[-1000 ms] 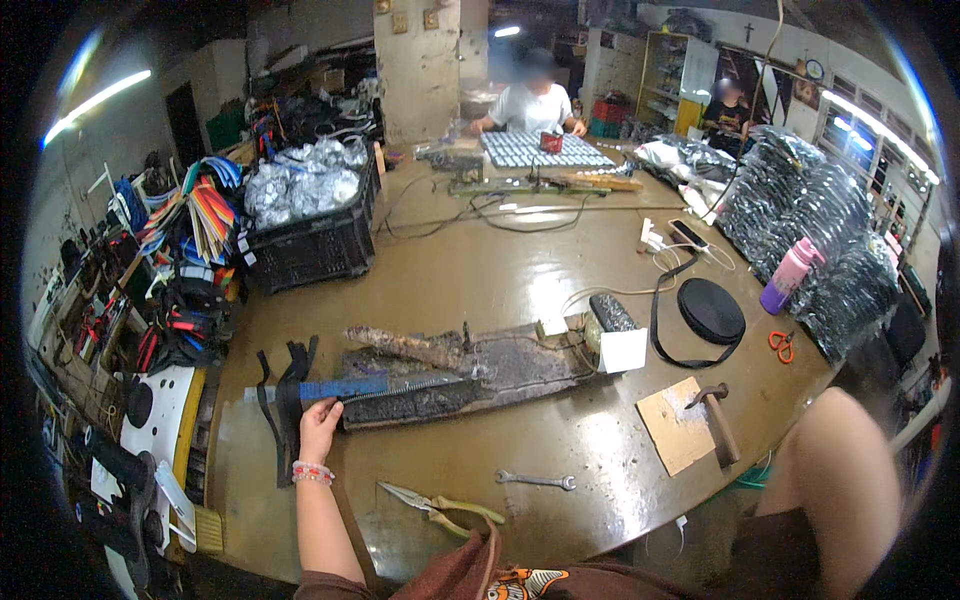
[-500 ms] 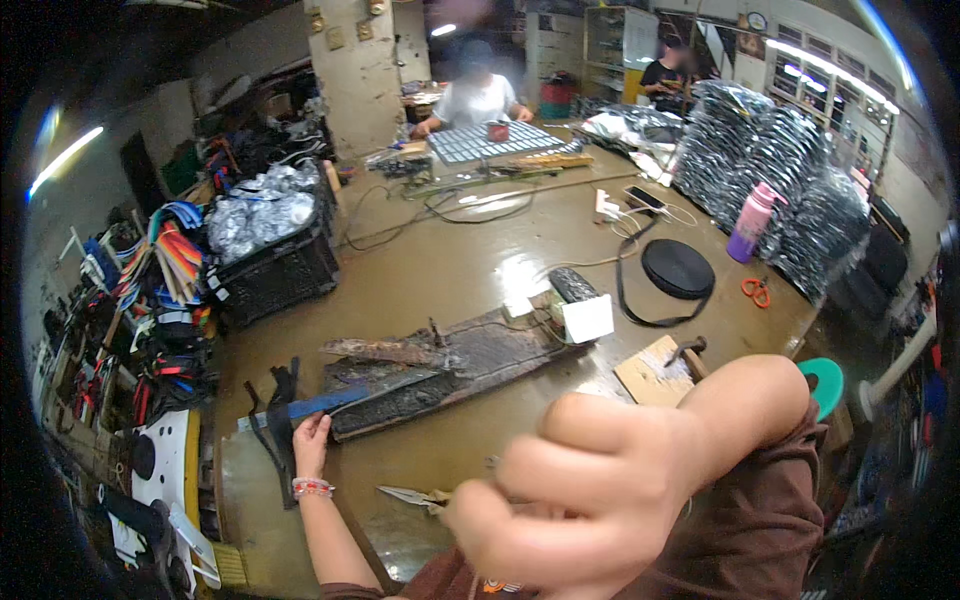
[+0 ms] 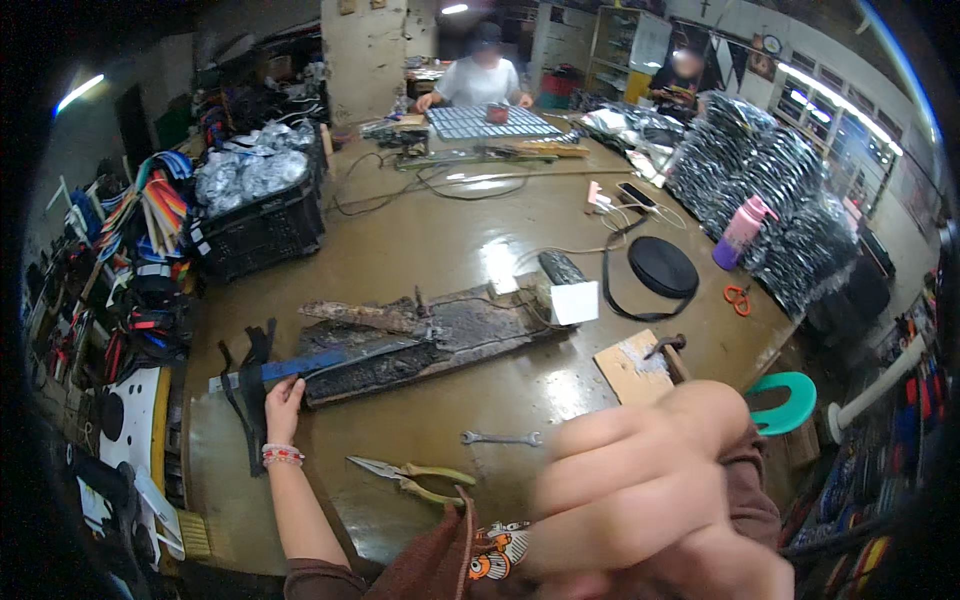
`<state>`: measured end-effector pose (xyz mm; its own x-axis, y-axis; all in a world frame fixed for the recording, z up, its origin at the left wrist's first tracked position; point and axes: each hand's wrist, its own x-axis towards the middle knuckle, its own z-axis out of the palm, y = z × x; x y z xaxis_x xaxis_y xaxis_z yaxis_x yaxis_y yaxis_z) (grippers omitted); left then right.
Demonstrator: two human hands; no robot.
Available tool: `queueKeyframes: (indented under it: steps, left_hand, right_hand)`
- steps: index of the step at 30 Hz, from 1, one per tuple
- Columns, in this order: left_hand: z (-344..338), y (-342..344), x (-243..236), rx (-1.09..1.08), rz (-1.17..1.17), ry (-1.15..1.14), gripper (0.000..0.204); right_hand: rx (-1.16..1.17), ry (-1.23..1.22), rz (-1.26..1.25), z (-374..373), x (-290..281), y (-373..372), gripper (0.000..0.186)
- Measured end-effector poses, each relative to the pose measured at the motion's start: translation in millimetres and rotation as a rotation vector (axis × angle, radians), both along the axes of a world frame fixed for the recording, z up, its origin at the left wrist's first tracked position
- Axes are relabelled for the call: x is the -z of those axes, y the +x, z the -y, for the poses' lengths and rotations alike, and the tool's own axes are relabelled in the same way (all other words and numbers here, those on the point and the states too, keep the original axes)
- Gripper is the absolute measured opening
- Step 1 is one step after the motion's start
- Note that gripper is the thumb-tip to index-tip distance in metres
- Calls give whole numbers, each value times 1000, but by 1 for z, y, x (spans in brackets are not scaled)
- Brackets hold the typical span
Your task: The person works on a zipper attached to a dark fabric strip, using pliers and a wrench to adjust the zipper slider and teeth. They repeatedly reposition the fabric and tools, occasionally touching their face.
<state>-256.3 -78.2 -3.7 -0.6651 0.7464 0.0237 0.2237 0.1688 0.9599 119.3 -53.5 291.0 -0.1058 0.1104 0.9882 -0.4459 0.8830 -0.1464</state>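
Observation:
My left hand (image 3: 284, 405) pinches a thin dark strip at the left end of a grimy, blackened board (image 3: 380, 370), beside a blue ruler-like bar (image 3: 316, 362) and loose black straps (image 3: 256, 420). Close to the camera at lower right, my right hand (image 3: 640, 485) is curled and blurred; anything inside it is hidden. Pliers with pale yellow grips (image 3: 425, 472) and a metal wrench (image 3: 500, 438) lie on the table between my hands. A hammer (image 3: 676, 358) lies on a tan board (image 3: 625, 365).
A black crate (image 3: 255, 240) of bagged items stands back left. Coiled black webbing (image 3: 660, 265), orange scissors (image 3: 737, 300), a pink-purple bottle (image 3: 738, 233) and wrapped stacks (image 3: 770, 175) are right. A co-worker (image 3: 470, 82) sits opposite, another (image 3: 675, 85) farther right. A teal ring (image 3: 780, 405) shows beside the table.
My right hand has come up from beside the right table edge to close before the camera, then moved slightly right. My left hand stays at the board's end. The view has shifted.

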Motion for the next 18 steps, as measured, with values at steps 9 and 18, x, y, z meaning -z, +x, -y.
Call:
queueKeyframes:
  steps: [9, 18]
  left_hand:
    - [-4, -6, 8, 8, -2, 63, 42]
    - [-2, -4, 5, 32, 9, 78, 41]
  right_hand:
    - [-732, 649, 783, 26, 61, -76, 19]
    - [-1164, -1060, 144, -51, 49, -30, 76]
